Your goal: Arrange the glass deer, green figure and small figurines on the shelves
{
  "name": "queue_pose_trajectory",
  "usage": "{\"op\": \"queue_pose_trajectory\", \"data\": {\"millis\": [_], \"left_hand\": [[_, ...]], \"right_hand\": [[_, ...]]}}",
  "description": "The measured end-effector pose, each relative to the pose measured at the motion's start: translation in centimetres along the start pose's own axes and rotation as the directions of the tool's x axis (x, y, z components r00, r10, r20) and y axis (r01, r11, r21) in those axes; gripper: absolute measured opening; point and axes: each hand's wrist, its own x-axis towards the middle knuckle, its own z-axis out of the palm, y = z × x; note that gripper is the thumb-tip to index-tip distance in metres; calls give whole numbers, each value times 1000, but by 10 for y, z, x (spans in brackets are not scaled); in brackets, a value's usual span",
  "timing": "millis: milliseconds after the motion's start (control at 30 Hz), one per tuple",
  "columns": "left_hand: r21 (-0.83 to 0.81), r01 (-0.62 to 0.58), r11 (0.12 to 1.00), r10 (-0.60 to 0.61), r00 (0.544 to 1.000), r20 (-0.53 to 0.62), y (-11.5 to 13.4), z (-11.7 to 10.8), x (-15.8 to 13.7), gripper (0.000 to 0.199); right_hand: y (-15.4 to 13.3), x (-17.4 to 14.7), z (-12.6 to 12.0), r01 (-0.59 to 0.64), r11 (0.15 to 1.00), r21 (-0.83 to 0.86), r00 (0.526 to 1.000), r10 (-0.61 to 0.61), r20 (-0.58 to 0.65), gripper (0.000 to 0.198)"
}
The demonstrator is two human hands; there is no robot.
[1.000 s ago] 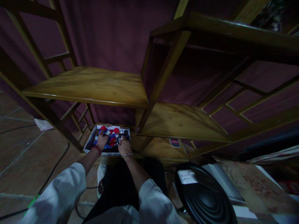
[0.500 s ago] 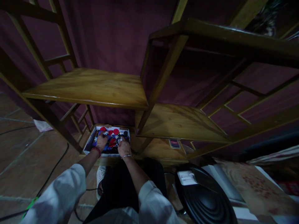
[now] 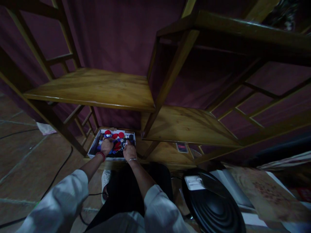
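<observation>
box [image 3: 94, 146], white-walled, on the bottom wooden shelf [image 3: 165, 153], holding small red, blue and black pieces [image 3: 121, 135]; our left hand [image 3: 107, 146], red-beaded bracelet [image 3: 102, 156] at the wrist, and our right hand [image 3: 129, 151], both among them; fingers clamped or apart, we cannot tell.

The box [image 3: 93, 148] is coloured white along its walls. Inside the box, the mixed pieces [image 3: 117, 145] are coloured blue, black and red with white patches; the round pieces [image 3: 120, 135] at its rear are coloured plain red. Above the box, the shelf board [image 3: 97, 89] is finished in grained yellow-brown. Behind the box, the curtain [image 3: 111, 42] is coloured dark maroon. Left of the box, the floor tiles [image 3: 21, 161] are coloured reddish brown, divided by pale lines.
</observation>
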Motion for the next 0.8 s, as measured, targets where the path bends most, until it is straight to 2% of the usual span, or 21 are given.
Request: {"op": "queue_pose_trajectory", "data": {"millis": [267,400,467,567,800], "left_hand": [[11,-61,998,57,979,198,16,0,-9,25],[43,-228,973,203,927,314,14,5,-15,23],[121,-302,946,248,909,335,13,7,-15,25],[234,-343,910,251,904,347,13,10,-15,28],[315,-322,893,212,918,335,15,9,-20,35]], "right_hand": [[3,3,5,9,1000,19,1000,-9,-1,35],[2,2,4,15,1000,11,1000,-15,-1,35],[2,2,3,11,1000,3,1000,-11,-3,35],[2,2,4,3,1000,-7,1000,-3,2,35],[2,2,6,11,1000,-28,1000,-11,-1,35]]}}
